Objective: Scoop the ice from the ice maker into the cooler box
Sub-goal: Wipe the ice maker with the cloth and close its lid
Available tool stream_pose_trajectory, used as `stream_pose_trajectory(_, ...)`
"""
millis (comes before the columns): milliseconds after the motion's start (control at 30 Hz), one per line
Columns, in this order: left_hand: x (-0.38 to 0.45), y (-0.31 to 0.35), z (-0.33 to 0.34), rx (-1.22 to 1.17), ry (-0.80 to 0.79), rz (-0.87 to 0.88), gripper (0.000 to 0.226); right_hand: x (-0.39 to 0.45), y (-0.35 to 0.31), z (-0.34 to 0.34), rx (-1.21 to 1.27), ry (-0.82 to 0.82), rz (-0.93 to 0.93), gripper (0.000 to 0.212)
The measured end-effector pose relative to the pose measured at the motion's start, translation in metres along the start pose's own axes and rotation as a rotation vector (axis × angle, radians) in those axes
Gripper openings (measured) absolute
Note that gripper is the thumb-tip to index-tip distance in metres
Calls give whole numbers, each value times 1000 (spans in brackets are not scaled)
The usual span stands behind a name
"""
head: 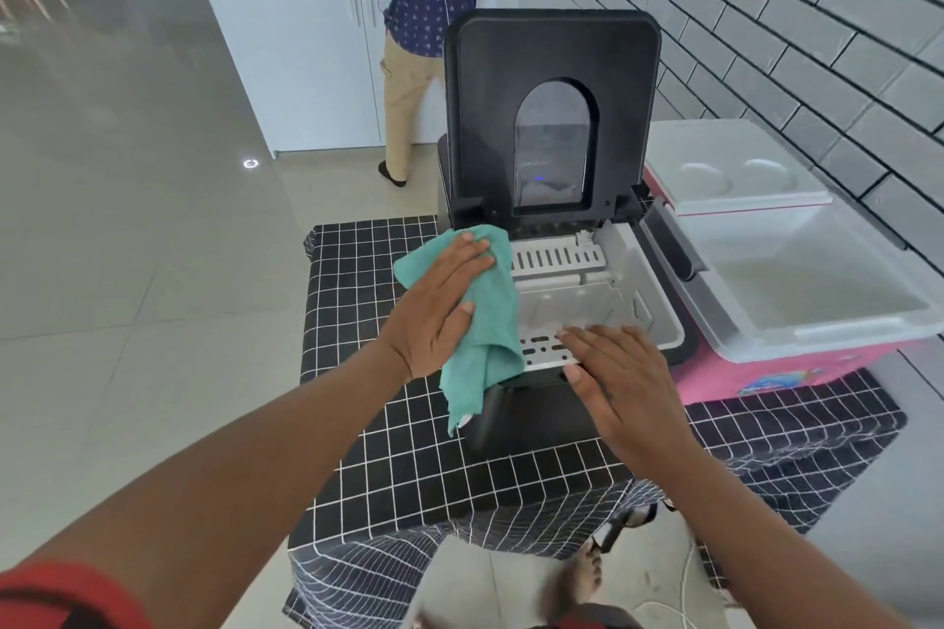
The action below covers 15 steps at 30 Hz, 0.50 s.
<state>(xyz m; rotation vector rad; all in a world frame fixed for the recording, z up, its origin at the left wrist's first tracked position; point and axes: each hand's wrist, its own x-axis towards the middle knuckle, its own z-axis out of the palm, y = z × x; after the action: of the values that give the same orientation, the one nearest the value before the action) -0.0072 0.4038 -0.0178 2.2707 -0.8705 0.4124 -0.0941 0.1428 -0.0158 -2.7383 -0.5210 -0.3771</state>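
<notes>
Right hand lies flat, empty, on the ice maker front edge, nearer the cooler box alongside; left hand presses a teal cloth.

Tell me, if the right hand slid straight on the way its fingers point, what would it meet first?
Probably the teal cloth draped over the black ice maker's front-left rim; the right hand's fingertips point left toward it, though depth is unclear.

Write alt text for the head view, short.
A person's left hand presses a teal cloth on the open black ice maker, right hand flat on its front edge. An open pink cooler box sits right of it, on a checked tablecloth.
</notes>
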Motion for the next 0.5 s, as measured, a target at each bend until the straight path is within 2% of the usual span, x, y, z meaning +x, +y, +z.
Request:
stream_pose_trajectory(200, -10, -10, -6, 22, -84, 47, 49, 0, 1, -7, 13, -25, -41, 45)
stream_pose_trajectory(367, 13, -5, -3, 36, -14, -33, 44, 1, 6, -12, 75, -48, -39, 44)
stream_pose_trajectory(500, -13, 9, 10, -17, 80, -58, 46, -1, 21, -17, 5, -78, -62, 49)
